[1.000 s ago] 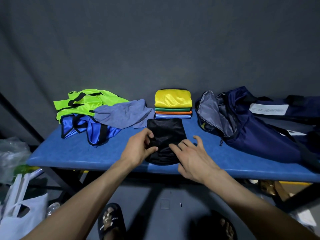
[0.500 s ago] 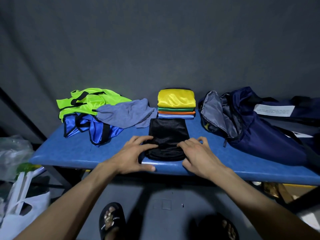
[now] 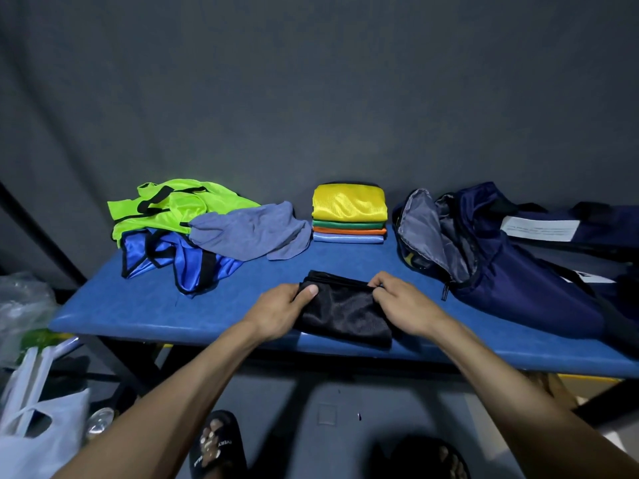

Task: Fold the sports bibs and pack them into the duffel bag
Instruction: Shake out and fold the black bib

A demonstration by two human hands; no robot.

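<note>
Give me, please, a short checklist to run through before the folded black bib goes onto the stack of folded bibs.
1. Both hands hold the bib: ok; left hand and right hand pinch the black bib at its two ends.
2. Bib folded compactly: ok.
3. Stack tidy, yellow on top: ok.
4. Path from bib to stack over the blue table: ok, nothing between.
5. Duffel bag unzipped: ok.
6. Room left inside the bag: cannot tell.
</note>
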